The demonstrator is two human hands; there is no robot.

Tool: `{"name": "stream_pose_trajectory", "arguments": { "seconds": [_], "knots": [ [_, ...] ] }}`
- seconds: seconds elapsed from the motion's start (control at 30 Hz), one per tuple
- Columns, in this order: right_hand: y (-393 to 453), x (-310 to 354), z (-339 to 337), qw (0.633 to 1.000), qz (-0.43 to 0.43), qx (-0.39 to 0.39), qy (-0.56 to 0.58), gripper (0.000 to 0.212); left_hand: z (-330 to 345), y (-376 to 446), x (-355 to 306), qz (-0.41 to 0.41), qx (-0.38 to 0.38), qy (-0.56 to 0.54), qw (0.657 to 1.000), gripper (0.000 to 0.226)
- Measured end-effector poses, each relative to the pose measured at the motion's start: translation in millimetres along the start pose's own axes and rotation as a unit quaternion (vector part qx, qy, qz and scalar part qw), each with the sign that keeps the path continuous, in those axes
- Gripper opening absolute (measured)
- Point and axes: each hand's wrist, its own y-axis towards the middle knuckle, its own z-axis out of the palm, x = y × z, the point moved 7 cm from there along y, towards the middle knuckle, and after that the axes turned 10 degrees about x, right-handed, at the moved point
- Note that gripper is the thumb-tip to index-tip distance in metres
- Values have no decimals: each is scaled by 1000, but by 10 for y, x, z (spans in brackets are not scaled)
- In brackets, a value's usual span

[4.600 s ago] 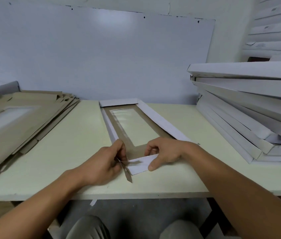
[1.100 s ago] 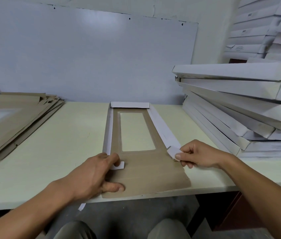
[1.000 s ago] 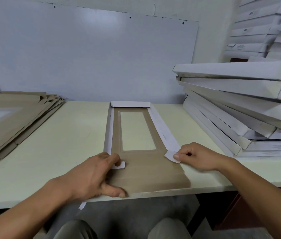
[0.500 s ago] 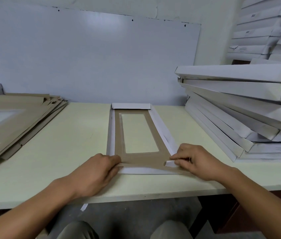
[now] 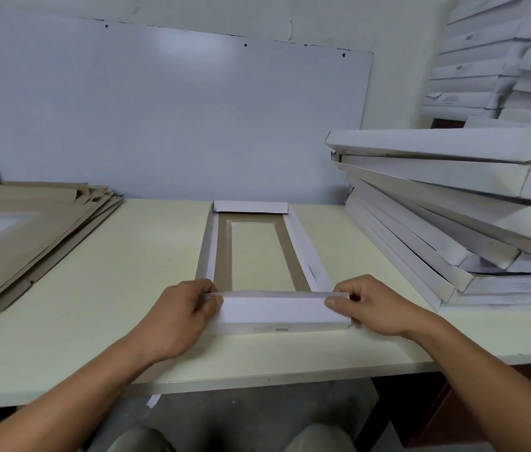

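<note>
Desk (image 5: 120, 282): pale cream top, lighter front edge, back edge against the wall panel (image 5: 159, 125). Left on it: stack of flat brown cardboard blanks (image 5: 39, 230), fanned out, top one with a cut window; the stack runs out of frame on the left. Middle: one window carton (image 5: 223, 256), brown side up, lying lengthwise away from the front edge. Its white side flaps are folded up, the far flap is folded over by the wall panel, and the near white flap is raised close to the front edge. Bare desk shows through the window. Right: pile of folded white boxes (image 5: 427, 252), long and flat, stacked unevenly and tilted. The lowest ones sit on the desk near the carton's right side, well apart from the blanks.
</note>
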Motion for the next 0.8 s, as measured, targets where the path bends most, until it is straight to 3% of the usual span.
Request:
{"name": "stream_pose_trajectory", "arguments": {
  "seconds": [0.17,0.33,0.53,0.7,0.8],
  "knots": [
    [115,-47,-18,999,35,-9,13,35,-21,103,79,-44,10,36,998,33],
    [189,-17,10,992,43,-53,-109,5,46,210,77,-75,33,130,988,21],
    [118,77,94,977,42,-95,-185,7,127,285,73,-102,47,196,974,18],
    [27,208,223,943,39,-114,-311,34,134,314,81,-115,45,227,966,18],
    [2,293,342,926,7,-84,-367,44,129,312,83,-126,44,223,966,16]
  ]
}}
